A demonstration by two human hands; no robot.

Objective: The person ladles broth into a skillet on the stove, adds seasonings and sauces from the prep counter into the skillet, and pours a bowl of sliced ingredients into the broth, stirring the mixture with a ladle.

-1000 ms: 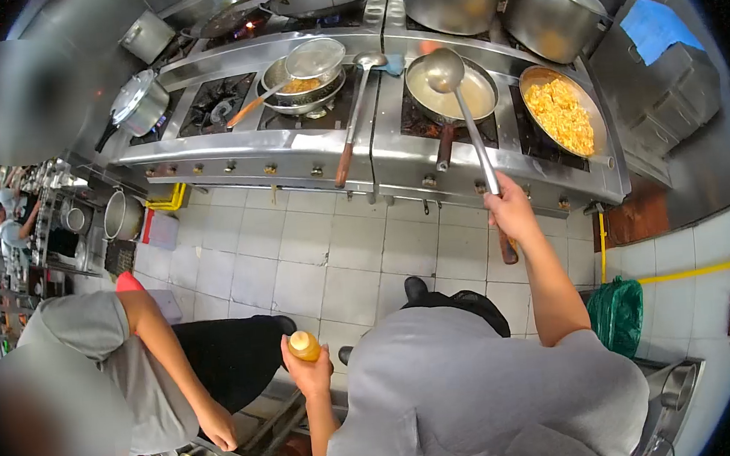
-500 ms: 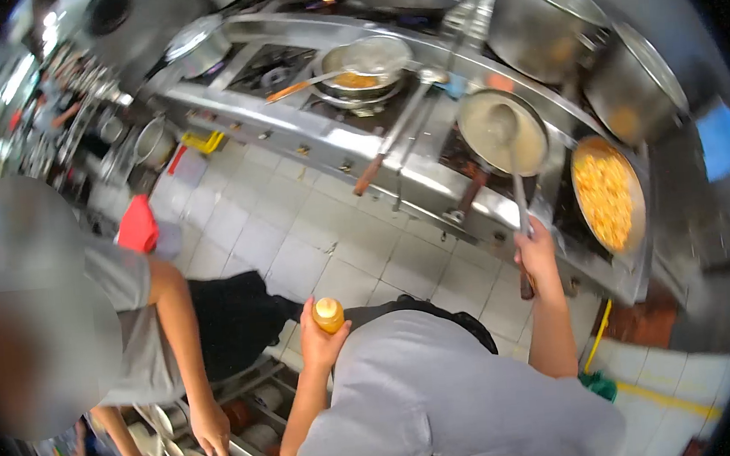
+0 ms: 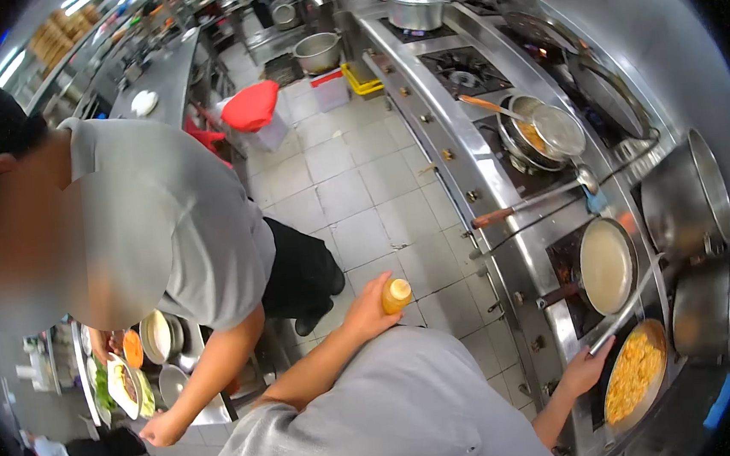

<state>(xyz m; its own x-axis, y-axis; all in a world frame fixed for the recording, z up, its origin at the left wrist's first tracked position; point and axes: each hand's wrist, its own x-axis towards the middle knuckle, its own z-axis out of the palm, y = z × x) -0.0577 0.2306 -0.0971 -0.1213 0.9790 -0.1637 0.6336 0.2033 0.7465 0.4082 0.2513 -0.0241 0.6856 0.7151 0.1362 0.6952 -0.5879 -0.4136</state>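
My left hand (image 3: 370,309) is wrapped round a squeeze bottle (image 3: 396,297) with yellow-orange contents, in front of my body. My right hand (image 3: 584,370) grips the handle of a long metal ladle (image 3: 630,312). Its far end reaches past the right side of a pan of pale, creamy sauce (image 3: 606,267); I cannot make out its bowl clearly. Just right of that hand, a second pan holds yellow-orange chunky food (image 3: 636,374). Both pans are on the stove.
A co-worker (image 3: 175,217) at my left handles a plate of food (image 3: 124,386) over a counter with bowls. Large pots (image 3: 685,203) line the stove's back edge. A strainer (image 3: 558,125) sits over a pot, and another ladle (image 3: 535,204) lies across the stove.
My view has turned left. The ladle has come out of the sauce and now lies across the pan's right side. The bottle stays in my left hand. The co-worker's posture has changed.
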